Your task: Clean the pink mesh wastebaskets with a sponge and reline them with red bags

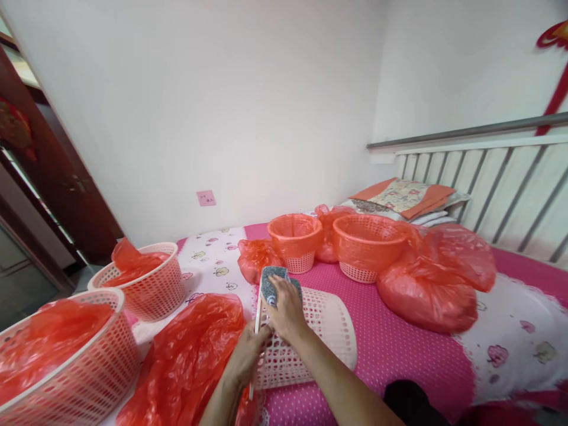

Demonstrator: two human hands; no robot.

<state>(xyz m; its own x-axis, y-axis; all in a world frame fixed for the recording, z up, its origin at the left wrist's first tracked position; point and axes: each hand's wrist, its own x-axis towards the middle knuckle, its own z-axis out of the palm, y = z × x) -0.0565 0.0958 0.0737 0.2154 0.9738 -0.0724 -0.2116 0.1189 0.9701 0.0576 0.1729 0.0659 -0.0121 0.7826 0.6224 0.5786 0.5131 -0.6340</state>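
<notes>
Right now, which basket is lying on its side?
The basket held by your left hand; the other four stand upright, with red plastic on them.

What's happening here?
A person's right hand holds a gray cloth at the rim of a pale basket lying on its side on the bedding. The left hand grips that basket. A crumpled red bag lies to its left; other baskets with red bags stand around.
</notes>
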